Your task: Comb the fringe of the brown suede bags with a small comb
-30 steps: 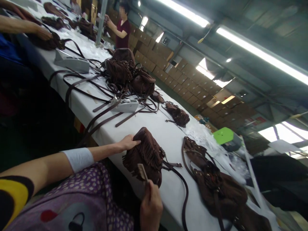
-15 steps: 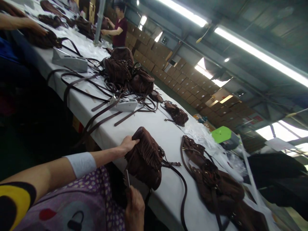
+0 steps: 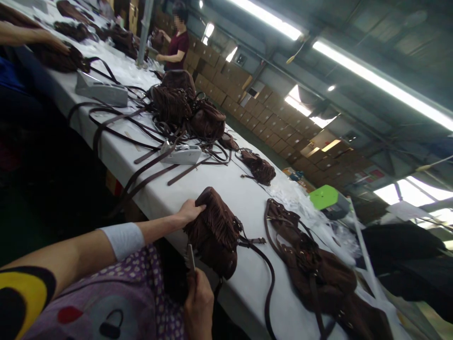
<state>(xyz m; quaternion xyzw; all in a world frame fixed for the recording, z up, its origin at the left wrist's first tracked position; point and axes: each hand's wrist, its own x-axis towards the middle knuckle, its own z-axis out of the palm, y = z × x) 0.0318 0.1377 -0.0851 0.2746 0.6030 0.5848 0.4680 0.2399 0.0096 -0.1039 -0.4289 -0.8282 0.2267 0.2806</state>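
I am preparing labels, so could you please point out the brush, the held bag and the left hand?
Brush [image 3: 191, 258]: head view, on its exposed upper part.
Held bag [image 3: 219, 221]: head view, on its fringe.
Left hand [image 3: 189, 211]: head view, on the back of the hand.

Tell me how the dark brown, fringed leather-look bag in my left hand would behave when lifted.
The bag likely holds some shape: its body looks full beside your left hand. Its thin fringe would probably swing, hanging in separate strips. The narrow brown strap may drag, since it curves slackly across the white tabletop.
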